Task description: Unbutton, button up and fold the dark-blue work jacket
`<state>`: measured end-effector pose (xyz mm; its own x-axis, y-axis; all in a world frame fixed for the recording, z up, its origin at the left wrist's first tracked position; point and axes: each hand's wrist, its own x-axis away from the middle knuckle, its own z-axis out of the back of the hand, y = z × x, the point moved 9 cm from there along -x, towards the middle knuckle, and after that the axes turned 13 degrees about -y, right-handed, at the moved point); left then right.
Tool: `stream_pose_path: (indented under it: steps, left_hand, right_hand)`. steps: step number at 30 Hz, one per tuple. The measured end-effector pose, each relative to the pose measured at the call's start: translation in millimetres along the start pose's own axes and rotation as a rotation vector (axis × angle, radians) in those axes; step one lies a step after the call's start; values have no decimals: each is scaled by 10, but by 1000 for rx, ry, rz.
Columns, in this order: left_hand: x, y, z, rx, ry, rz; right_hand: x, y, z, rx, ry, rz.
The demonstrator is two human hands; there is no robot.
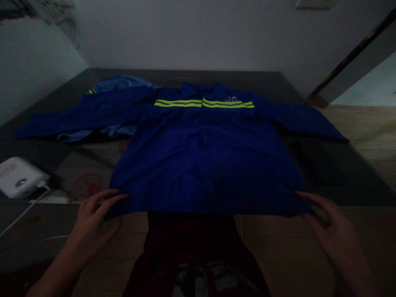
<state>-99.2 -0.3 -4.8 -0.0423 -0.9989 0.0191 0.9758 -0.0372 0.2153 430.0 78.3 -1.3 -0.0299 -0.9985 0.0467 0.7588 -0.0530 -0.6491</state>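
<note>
A dark blue work jacket (pixel 198 144) lies spread face up, its collar toward the wall and both sleeves stretched out sideways. Yellow-green reflective strips cross its chest, with a small pale print above the one on the right. The bottom hem reaches the near edge of the table. My left hand (pixel 99 212) pinches the hem's left corner between thumb and fingers. At the opposite corner, my right hand (pixel 328 216) grips the hem in the same way. Under the left sleeve lies a lighter blue garment (pixel 123 81), mostly covered.
On the left of the dark table (pixel 247 76) sits a white box-shaped device (pixel 23 177) with a white cable plugged in. A flat black item (pixel 321 161) lies below the right sleeve. Walls stand behind and at left; tiled floor shows at right.
</note>
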Motion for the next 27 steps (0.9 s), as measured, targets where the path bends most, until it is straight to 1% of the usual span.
stream_pose_path:
  steps: [2,4,6,9,12,15,17,19,21,23,25,27]
  left_hand:
    - [34,0,-50,-14,-13,-12]
    - [68,-16,-47,-2,-21,4]
    - [90,-48,-10,54,-40,35]
    - [108,-104,100,162,-29,74]
    - [110,-154,146,219,-29,103]
    - [121,-241,130,280,-16,169]
    - [151,-347,132,294,27,276]
    - [188,-453,105,332,26,403]
    - [217,-515,47,443,-25,503]
    - [236,-525,0,605,-72,561]
    - [261,-536,23,762,-34,595]
    - [298,-577,91,906,87,602]
  right_hand:
    - [-3,5,-20,-22,-2,-34]
    - [12,6,-29,-35,17,-67]
    - [28,-1,-21,-32,64,-79]
    - [29,7,11,-17,140,-70]
    - [4,104,52,-23,170,-104]
    - [-22,234,75,-22,123,-186]
    - [-34,285,83,2,67,-230]
    - [-49,312,77,-30,2,-255]
    - [-61,323,75,-113,-47,-264]
    - [-67,307,129,-161,-32,-250]
    - [-63,270,225,-158,35,-226]
    - [-42,244,331,-164,136,-218]
